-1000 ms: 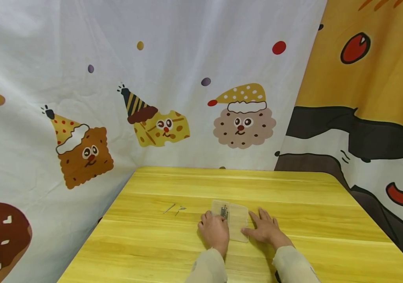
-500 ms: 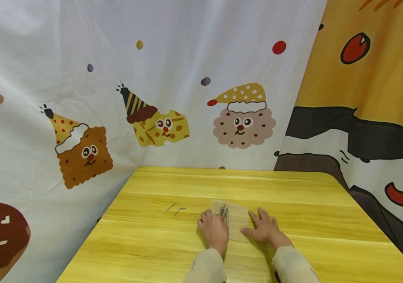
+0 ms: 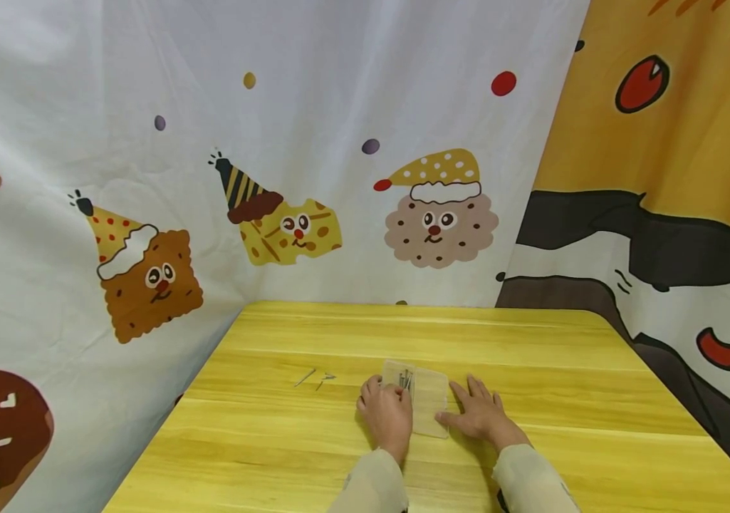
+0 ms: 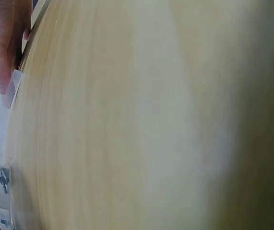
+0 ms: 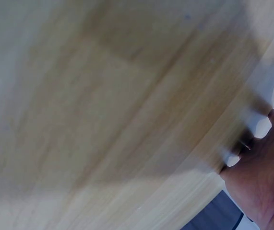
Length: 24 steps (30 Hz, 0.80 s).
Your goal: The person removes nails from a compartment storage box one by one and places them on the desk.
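Note:
A clear plastic box lies unfolded on the table, its tray half on the left and its flat lid on the right. Several thin metal fasteners, screws or nails, lie in the tray. My left hand is over the tray's near part with curled fingers, its tips by the fasteners; whether it pinches one is hidden. My right hand rests spread beside the lid, thumb touching the lid's right edge. The left wrist view shows compartments with small metal pieces at its left border. The right hand also appears in the right wrist view.
On the wooden table, left of the box, lie a long fastener and a few shorter ones. A printed cloth hangs behind the table's far edge.
The fasteners in the tray have shifted and spread a little, and my left fingertips have moved slightly among them. My right hand keeps its place on the lid's edge.

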### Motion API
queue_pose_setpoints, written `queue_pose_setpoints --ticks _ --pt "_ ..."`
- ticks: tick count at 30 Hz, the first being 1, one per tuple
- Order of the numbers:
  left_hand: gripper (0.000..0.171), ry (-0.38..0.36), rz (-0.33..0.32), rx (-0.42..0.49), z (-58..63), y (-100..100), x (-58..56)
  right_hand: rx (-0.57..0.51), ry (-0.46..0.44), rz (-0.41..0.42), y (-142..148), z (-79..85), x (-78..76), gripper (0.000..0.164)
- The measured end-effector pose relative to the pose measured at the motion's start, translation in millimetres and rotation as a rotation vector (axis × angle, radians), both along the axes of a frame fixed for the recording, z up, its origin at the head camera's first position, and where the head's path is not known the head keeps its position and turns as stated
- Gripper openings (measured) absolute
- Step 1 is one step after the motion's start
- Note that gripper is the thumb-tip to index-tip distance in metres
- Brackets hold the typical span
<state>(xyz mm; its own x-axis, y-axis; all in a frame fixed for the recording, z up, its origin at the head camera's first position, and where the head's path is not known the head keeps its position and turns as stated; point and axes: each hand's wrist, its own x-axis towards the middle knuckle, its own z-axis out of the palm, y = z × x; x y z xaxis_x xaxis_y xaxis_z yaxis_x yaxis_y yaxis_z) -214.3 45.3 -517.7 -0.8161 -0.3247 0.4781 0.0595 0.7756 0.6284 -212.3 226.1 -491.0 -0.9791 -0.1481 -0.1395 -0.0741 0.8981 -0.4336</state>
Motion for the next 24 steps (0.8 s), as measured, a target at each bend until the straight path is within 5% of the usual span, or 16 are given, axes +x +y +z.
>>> queue_pose_setpoints --ticks 24 --pt "0.013 0.014 0.0 0.133 28.7 -37 -17.6 -0.022 -0.009 0.02 -1 6.2 3.7 0.083"
